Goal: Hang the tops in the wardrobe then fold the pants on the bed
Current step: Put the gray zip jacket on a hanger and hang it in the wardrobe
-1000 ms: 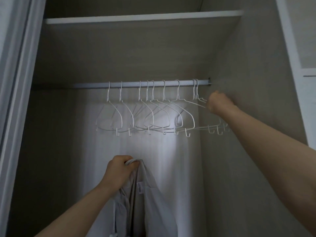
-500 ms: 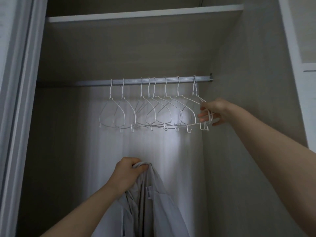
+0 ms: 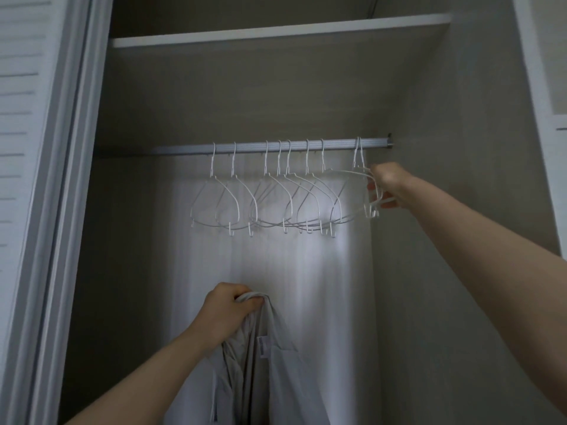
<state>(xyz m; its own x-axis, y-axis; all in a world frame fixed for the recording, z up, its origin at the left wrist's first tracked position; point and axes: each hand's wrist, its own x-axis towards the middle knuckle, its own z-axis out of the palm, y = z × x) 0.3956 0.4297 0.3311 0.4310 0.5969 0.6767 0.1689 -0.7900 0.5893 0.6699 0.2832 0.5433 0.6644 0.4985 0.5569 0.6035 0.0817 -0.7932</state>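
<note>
Facing the open wardrobe (image 3: 429,271), we see its pale shelf (image 3: 276,30) overhead and a grey rail (image 3: 184,148) running across below it. White wire hangers (image 3: 276,197) hang in a row along the rail, bunched toward the right. Lower down, a pale grey top (image 3: 285,378) hangs in front of us, inside the wardrobe opening and not yet on a hanger. Our left hand (image 3: 227,314) grips its bunched upper edge, fingers curled round the fabric. Our right hand (image 3: 388,187) is raised beside the right wall, fingers curled round the end hanger (image 3: 362,173), whose hook sits on the rail.
</note>
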